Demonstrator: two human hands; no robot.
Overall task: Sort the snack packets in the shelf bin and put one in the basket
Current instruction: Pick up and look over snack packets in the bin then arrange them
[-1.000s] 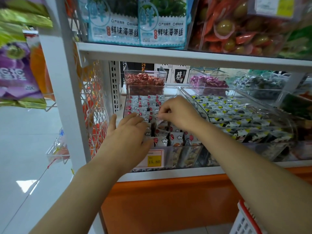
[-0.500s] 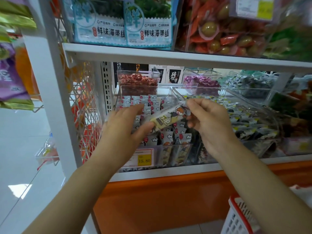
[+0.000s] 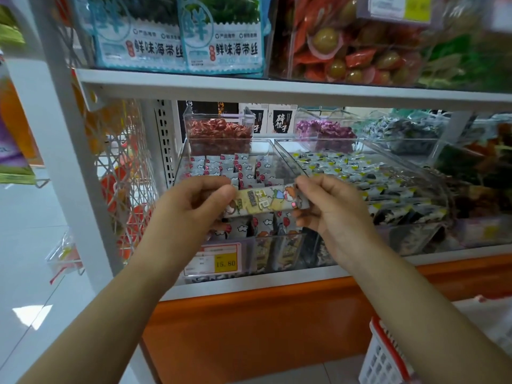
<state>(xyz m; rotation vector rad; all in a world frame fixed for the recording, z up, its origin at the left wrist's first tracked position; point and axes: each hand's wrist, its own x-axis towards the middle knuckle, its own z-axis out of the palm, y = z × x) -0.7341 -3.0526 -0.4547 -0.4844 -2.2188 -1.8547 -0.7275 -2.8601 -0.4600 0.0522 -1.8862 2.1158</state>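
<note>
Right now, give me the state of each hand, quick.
Left hand: closed, pinching the left end of the snack packet.
Right hand: closed, pinching the right end of the same packet.

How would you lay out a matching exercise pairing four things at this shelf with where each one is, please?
Things:
1. snack packet
2. price tag
3. basket
4. red-wrapped sweets

Places:
A. low at the right, below the shelf
B. pinched between the left hand and the right hand
C. in the small clear box at the back
D. on the front of the shelf bin

Pairs: 1-B, 2-D, 3-A, 4-C.
</note>
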